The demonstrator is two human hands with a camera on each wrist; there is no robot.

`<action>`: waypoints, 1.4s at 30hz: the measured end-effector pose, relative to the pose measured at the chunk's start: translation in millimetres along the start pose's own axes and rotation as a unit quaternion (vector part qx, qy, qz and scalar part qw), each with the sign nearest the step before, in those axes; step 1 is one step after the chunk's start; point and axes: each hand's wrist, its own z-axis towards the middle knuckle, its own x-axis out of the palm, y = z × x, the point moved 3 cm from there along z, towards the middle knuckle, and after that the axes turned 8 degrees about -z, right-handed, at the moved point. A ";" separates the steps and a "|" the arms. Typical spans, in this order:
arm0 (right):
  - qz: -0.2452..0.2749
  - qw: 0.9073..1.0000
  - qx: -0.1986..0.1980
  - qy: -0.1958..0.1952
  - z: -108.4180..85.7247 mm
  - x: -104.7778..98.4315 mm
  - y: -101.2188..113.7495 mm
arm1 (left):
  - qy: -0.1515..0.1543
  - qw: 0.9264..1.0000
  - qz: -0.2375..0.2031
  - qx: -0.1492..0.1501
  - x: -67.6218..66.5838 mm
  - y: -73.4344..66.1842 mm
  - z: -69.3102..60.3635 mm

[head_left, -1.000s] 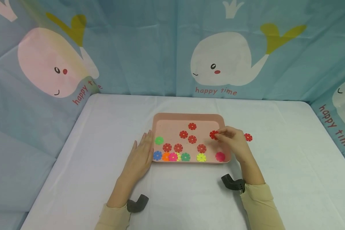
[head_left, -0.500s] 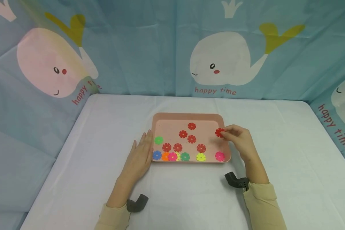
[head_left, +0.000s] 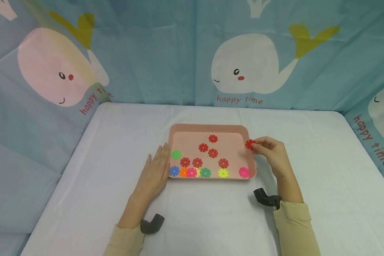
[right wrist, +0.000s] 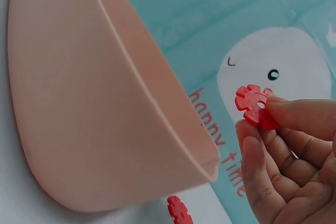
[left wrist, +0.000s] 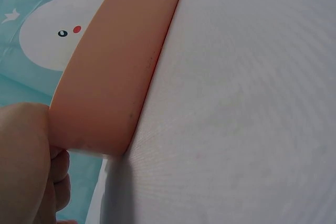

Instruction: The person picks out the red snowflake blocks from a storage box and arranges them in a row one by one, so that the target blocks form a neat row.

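A pink tray (head_left: 208, 128) holds several red notched discs (head_left: 213, 153) and a row of coloured ones along its near side. My left hand (head_left: 152, 175) lies flat with extended fingers against the tray's left side; the left wrist view shows it touching the tray wall (left wrist: 105, 72). Thumb and fingertips of my right hand (head_left: 272, 153) pinch a red disc (head_left: 250, 144) above the tray's right rim. In the right wrist view the pinched disc (right wrist: 253, 104) is up beside the tray wall (right wrist: 79, 103).
A second red disc (right wrist: 179, 210) lies on the white table beyond the tray in the right wrist view; my right hand hides it in the head view. A blue whale-print curtain (head_left: 153, 53) stands behind the table. Dark devices (head_left: 152, 224) are on both wrists.
My right hand has moved right with the pinched red disc, from over the tray's inside to its right rim, now covering the disc outside. My left hand has stayed in place.
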 end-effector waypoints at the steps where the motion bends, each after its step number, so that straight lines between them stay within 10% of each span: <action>1: 0.001 1.000 0.002 -0.001 -0.1 -0.5 -0.8 | 0.000 1.000 0.000 0.001 0.1 0.3 0.0; 42: 0.106 0.985 0.087 -0.106 -1.6 -47.1 -39.3 | 0.022 1.000 -0.006 -0.004 -1.0 1.4 2.4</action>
